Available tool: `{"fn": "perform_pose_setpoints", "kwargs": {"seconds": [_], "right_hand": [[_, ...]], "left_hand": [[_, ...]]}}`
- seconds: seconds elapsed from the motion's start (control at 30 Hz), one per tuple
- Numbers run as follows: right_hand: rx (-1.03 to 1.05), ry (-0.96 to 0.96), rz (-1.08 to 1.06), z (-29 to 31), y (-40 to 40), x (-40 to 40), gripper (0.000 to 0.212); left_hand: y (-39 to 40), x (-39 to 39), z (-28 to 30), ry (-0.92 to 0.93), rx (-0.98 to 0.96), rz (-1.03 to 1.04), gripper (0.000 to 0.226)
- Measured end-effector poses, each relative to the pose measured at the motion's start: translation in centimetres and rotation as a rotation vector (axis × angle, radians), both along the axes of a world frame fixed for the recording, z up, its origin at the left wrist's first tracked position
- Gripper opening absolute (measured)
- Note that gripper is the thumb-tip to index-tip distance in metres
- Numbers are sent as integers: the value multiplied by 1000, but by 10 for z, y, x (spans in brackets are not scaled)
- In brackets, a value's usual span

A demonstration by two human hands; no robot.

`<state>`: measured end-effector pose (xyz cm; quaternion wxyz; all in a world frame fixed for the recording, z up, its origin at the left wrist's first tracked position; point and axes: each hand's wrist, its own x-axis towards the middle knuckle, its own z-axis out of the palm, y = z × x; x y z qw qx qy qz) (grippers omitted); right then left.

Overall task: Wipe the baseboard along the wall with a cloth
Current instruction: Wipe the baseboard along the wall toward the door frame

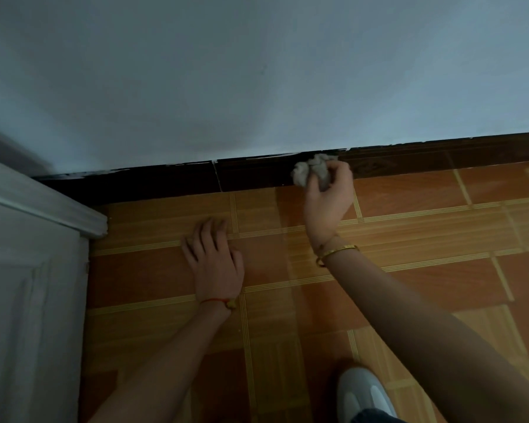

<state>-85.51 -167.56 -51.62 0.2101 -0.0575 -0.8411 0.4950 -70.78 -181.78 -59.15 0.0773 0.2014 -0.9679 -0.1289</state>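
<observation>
The right hand (pixel 327 193) bunches the cloth (pixel 313 170) in curled fingers against the baseboard (pixel 165 181) to scrub — the left hand (pixel 214 257), fingers flat, braces on the floor (pixel 409 270).

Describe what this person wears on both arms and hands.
Both forearms are bare, with no sleeves or gloves showing. The left hand has a thin red string bracelet at the wrist, with a small yellowish charm. The right hand has a gold bangle at the wrist. No rings can be made out.
</observation>
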Motion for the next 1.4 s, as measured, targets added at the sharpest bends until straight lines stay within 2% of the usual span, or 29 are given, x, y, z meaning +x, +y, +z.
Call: {"fn": "perform_pose_setpoints", "kwargs": {"seconds": [0.07,0.17,0.33,0.4,0.53,0.7,0.77,0.9,1.1,1.17,1.3,1.4], "right_hand": [[-9,-33,-62,-3,14,-6,17],[-13,-10,-31,-4,13,-6,16],[-25,-23,239,-10,-27,8,17],[-47,-33,260,-13,-36,10,18],[-103,-38,185,-12,-18,6,17],[-152,-51,-72,-9,32,-15,17],[-165,-23,-109,-4,42,-21,16],[-194,10,-14,6,31,-15,15],[-125,32,260,10,3,0,15],[-131,34,227,10,9,-2,15],[-204,14,-37,9,45,-19,16],[-176,15,-66,9,60,-27,17]], "left_hand": [[0,0,-1,-3,-6,0,53],[1,-1,1,-10,-13,7,53],[2,-3,1,-19,-12,17,53],[2,-4,0,-28,-33,17,53],[2,-5,-1,-38,-69,8,52],[3,-5,0,-71,-81,15,53],[5,-7,3,-86,-90,14,53],[5,-7,10,-127,-94,4,54],[20,-9,21,-139,-138,-125,52],[31,-11,24,-129,-109,-133,51],[46,-16,25,-121,-30,-133,49],[49,-23,26,-146,-8,-139,51]]}}
